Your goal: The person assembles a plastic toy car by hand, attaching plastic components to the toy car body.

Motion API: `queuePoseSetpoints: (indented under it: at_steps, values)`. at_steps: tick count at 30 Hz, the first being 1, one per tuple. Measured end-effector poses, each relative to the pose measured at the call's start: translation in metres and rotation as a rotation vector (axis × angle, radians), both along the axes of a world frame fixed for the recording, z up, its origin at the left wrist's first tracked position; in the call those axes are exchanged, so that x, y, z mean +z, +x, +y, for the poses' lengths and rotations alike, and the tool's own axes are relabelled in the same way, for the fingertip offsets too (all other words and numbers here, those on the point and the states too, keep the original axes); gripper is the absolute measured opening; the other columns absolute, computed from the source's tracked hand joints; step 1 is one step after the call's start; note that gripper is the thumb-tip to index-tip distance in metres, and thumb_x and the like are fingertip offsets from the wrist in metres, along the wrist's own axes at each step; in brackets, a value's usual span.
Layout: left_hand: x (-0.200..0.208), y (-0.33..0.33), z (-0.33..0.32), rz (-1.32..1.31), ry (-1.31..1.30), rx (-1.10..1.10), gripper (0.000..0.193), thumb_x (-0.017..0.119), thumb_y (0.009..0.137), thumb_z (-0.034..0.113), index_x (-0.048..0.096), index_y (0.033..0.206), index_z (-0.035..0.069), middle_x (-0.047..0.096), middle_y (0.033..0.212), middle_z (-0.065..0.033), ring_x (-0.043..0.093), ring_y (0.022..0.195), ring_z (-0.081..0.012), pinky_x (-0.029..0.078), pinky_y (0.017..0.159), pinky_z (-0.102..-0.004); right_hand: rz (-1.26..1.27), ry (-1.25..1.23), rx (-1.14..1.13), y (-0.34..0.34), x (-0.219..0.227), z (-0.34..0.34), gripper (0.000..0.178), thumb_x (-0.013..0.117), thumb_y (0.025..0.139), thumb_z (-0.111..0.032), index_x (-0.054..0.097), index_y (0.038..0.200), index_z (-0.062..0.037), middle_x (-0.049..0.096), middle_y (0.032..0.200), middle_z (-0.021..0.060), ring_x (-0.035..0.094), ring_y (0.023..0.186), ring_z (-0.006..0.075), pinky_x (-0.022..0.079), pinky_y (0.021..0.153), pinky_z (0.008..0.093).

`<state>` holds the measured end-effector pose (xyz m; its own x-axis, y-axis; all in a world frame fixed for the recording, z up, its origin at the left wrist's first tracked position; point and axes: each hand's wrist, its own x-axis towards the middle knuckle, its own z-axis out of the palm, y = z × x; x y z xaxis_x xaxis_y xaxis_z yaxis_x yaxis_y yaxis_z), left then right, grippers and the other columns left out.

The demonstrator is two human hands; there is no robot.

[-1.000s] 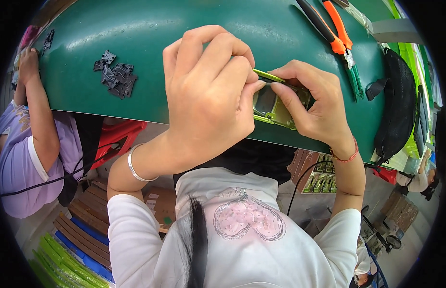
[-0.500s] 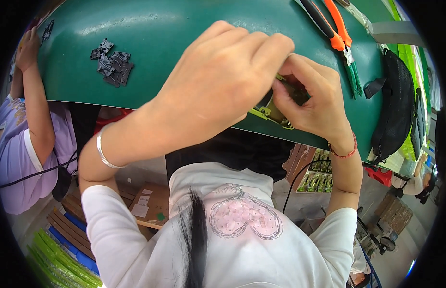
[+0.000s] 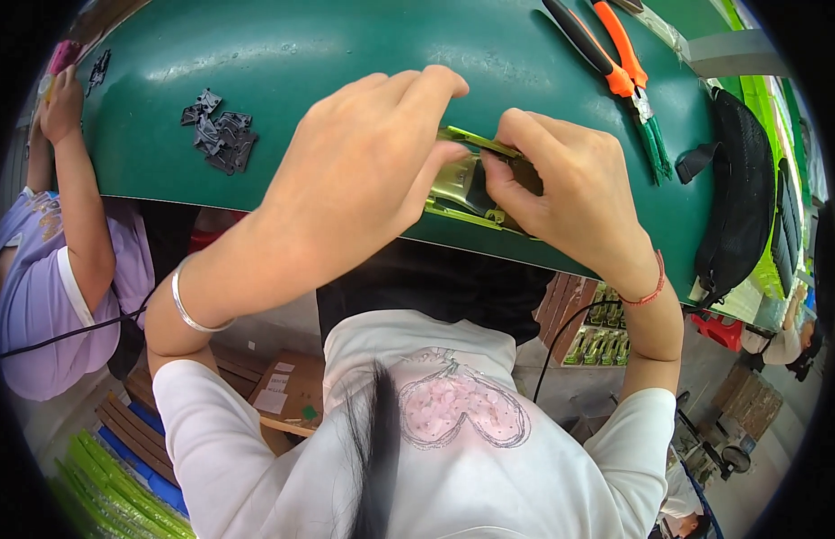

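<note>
A lime-green, dark-centred plastic part [image 3: 455,185], shaped like an open frame, is held just above the near edge of the green table. My right hand [image 3: 570,180] pinches its right end between thumb and fingers, hiding that end. At its left end is my left hand [image 3: 355,166], with index finger and thumb spread apart and nothing seen between them. The left thumb lies over the part's left side; whether it presses on it I cannot tell.
A loose pile of dark grey plastic pieces [image 3: 222,135] lies left on the table [image 3: 328,36]. Orange-and-black pliers [image 3: 629,83] with green-wrapped jaws and a black pouch [image 3: 737,193] are at right. Another person's hand [image 3: 62,106] is at far left.
My left hand has drawn back to the left and its thumb and index finger have parted, uncovering more of the green part. My right hand, still pinching it, has shifted slightly left.
</note>
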<state>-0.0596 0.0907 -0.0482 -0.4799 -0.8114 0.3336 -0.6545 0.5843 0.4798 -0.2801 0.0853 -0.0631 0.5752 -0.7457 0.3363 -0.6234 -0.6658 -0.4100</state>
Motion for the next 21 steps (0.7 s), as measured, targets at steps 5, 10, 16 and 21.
queuePoseSetpoints:
  at_steps: [5, 10, 16, 21]
  values:
    - [0.002, -0.005, 0.008, 0.060, 0.008, 0.070, 0.039, 0.075, 0.081, -0.003, 0.063, 0.118, 0.004, 0.065, 0.087, -0.0119, 0.067, 0.079, -0.0295, 0.053, 0.070, -0.0394, 0.011, -0.099, -0.064, 0.007, -0.005, 0.004, 0.018, 0.072, 0.083, -0.012, 0.055, 0.086, -0.0065, 0.061, 0.069, 0.0065, 0.065, 0.061, 0.0280, 0.049, 0.050, 0.0396]
    - [0.010, -0.014, 0.018, 0.077, -0.049, 0.110, 0.039, 0.076, 0.076, -0.006, 0.063, 0.111, 0.002, 0.063, 0.086, -0.0115, 0.063, 0.072, -0.0270, 0.050, 0.066, -0.0373, 0.016, -0.061, -0.074, 0.006, -0.006, 0.000, 0.017, 0.071, 0.083, -0.011, 0.055, 0.087, -0.0053, 0.063, 0.069, 0.0089, 0.065, 0.059, 0.0286, 0.051, 0.051, 0.0411]
    - [0.043, 0.013, 0.011, 0.538, 0.652, 0.031, 0.025, 0.059, 0.106, 0.018, 0.070, 0.109, -0.004, 0.069, 0.091, -0.0054, 0.065, 0.080, -0.0108, 0.049, 0.068, -0.0230, -0.289, 0.527, 0.093, -0.012, 0.003, 0.003, 0.014, 0.065, 0.085, -0.008, 0.054, 0.085, 0.0002, 0.049, 0.060, 0.0139, 0.048, 0.048, 0.0281, 0.039, 0.048, 0.0379]
    - [0.023, 0.009, 0.003, 0.297, 0.468, -0.094, 0.014, 0.075, 0.092, 0.006, 0.072, 0.104, -0.001, 0.071, 0.096, -0.0090, 0.068, 0.083, -0.0164, 0.052, 0.069, -0.0268, -0.454, 0.646, 0.166, -0.008, 0.003, 0.006, 0.014, 0.063, 0.087, -0.007, 0.054, 0.080, 0.0004, 0.042, 0.058, 0.0129, 0.041, 0.045, 0.0252, 0.035, 0.046, 0.0362]
